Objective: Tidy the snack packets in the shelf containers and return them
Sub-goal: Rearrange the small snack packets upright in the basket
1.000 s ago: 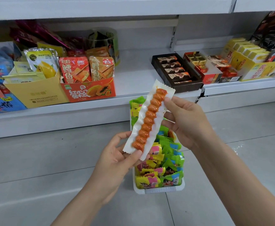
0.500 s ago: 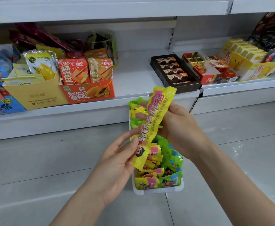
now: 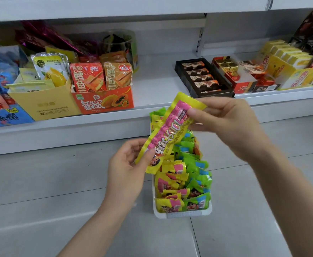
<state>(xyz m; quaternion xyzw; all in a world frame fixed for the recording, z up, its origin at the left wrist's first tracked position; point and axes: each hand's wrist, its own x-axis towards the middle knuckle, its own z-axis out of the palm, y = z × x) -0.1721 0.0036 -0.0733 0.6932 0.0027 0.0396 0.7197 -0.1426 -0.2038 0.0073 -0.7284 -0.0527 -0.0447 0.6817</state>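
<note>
Head view: a white tray (image 3: 181,214) packed with yellow and green snack packets (image 3: 184,184) is seen on the floor, just below the shelf's front edge. Above it, one long yellow packet (image 3: 167,133) is pinched at its lower end by the left hand (image 3: 127,168) and at its upper end by the right hand (image 3: 224,123). It's probably best slotted in upright with the yellow row, printed side forward, so nothing gets crumpled.

Both hands (image 3: 127,169) and forearms bare, apparently no sleeves, rings or watch
</note>
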